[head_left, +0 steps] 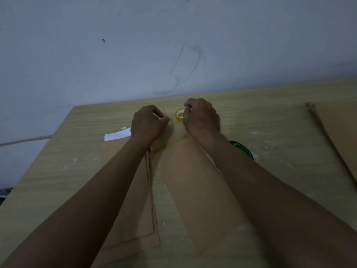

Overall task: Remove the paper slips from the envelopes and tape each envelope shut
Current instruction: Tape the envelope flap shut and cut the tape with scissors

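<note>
1. Your left hand (147,124) is stretched out over the far end of the bench (58,171), its fingers curled in with thumb and forefinger tips pinched together; the dim light hides what, if anything, lies between them.
2. Your right hand (201,118) is just across from it, fingers curled down at the yellow tape roll (180,114), which lies flat on the bench near the wall (116,45). You cannot tell from here whether those fingers grip the roll or a tape end.
3. The two hands are near each other but apart.
4. A brown envelope (195,190) lies lengthwise on the bench between your forearms, its far end reaching up under your hands.
5. A stack of envelopes (135,219) lies to its left, partly under your left forearm, its edges fanned slightly.
6. White paper slips (116,135) lie on the bench at the far end of that stack, just left of your left wrist.
7. A green roll (242,148) shows from behind your right forearm.
8. More brown envelopes (336,132) lie at the right edge, well apart from the rest.
</note>
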